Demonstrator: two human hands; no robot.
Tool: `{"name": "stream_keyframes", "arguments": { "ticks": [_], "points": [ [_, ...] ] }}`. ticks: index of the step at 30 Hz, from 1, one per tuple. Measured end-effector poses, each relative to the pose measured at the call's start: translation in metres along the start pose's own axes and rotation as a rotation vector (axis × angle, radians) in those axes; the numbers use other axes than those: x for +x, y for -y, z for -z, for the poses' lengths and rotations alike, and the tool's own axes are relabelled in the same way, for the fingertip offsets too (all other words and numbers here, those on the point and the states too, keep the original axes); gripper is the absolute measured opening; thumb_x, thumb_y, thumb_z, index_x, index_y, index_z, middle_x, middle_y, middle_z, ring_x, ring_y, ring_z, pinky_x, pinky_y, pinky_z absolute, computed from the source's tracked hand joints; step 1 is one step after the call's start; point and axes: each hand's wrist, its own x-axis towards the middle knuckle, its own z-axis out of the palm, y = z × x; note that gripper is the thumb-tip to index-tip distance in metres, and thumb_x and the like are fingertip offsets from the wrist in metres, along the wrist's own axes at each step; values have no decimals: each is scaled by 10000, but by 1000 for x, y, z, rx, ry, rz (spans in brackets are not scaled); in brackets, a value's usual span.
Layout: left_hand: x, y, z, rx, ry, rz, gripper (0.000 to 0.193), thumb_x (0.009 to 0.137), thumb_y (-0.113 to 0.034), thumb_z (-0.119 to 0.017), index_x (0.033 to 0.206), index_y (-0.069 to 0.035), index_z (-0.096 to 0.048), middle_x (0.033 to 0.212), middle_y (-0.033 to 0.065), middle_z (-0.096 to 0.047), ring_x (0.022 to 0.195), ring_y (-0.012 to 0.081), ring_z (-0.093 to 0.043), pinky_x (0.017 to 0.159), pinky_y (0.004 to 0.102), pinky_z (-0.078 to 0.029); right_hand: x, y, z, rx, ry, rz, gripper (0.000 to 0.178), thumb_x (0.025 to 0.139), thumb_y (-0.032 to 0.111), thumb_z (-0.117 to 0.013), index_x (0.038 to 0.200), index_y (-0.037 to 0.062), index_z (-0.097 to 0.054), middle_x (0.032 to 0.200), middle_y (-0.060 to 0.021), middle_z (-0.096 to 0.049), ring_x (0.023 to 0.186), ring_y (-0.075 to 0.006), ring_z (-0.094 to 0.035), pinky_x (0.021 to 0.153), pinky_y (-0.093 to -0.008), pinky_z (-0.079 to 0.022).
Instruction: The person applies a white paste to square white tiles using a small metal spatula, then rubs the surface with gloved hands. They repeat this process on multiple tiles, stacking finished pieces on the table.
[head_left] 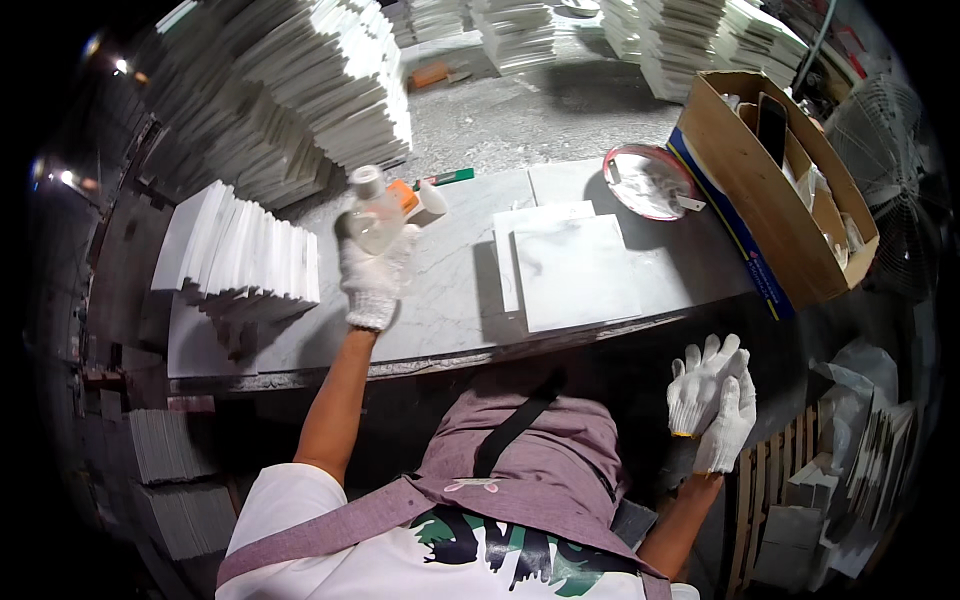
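Note:
My left hand [375, 280], in a white knit glove, is raised over the grey marble table [440, 300] and grips a clear plastic bottle [372, 215] with a white cap, tilted. Two square white marble tiles [575, 270] lie stacked on the table to its right. My right hand [730, 430], also gloved, hangs below the table's front edge at the right. It holds what looks like a loose white glove [698, 385] with a yellow hem.
A row of white tiles [245, 255] leans on the table's left end. A small white bottle with an orange label [418, 198], a green marker [450, 178] and a red-rimmed dish [650, 182] lie at the back. A cardboard box [740, 215] and a fan [895, 180] stand right; tile stacks [330, 80] fill the background.

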Motion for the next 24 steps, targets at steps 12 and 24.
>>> {"name": "stream_keyframes", "arguments": {
  "ticks": [12,24],
  "points": [
    [7,124,44,-161,-216,-86,954,693,-183,-908,1442,-49,-333,1348,89,-463,1238,218,-476,1081,374,-396,27,9,-51,-608,77,181,416,951,36,-582,1359,-35,-540,1388,-146,-564,1268,-220,-541,1088,-339,-401],
    [-94,-46,25,25,486,-558,450,902,-312,-696,1249,-46,-591,1255,112,-568,1234,269,-490,1028,442,-413,53,11,-85,-867,154,533,289,882,8,-659,1171,1,-680,1066,-107,-694,1024,-196,-657,932,-303,-502]
  ]
}}
